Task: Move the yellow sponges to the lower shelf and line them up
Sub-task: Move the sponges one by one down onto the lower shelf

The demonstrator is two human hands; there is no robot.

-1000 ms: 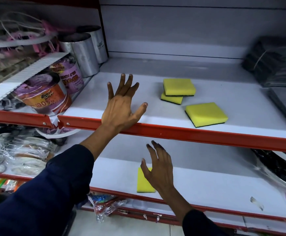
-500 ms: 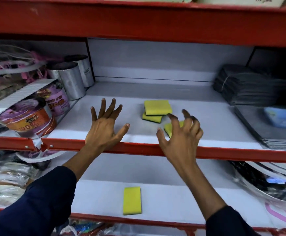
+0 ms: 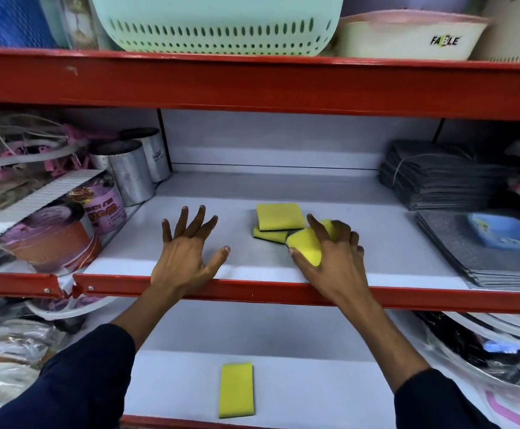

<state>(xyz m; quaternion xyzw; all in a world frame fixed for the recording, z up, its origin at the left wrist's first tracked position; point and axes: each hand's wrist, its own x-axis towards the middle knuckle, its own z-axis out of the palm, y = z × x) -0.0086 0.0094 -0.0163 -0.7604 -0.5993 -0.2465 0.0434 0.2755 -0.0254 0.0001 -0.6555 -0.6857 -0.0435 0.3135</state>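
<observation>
Right hand (image 3: 334, 258): a yellow sponge (image 3: 306, 244) was gripped on the middle shelf (image 3: 376, 239), beside two stacked sponges (image 3: 279, 219). Left hand (image 3: 187, 258): spread, empty. One sponge (image 3: 236, 389) was laid on the lower shelf (image 3: 314, 388).

The light is soft and cool, fairly even on the white middle shelf (image 3: 376, 230), which reads brightest near its front edge and dims toward the back wall. Under the red top beam (image 3: 252, 85) a shadow darkens the recess. No harsh glare anywhere. The wide lens bows the beams and stretches the corners, where the grey stack (image 3: 438, 178) and the clutter at left smear softly.
</observation>
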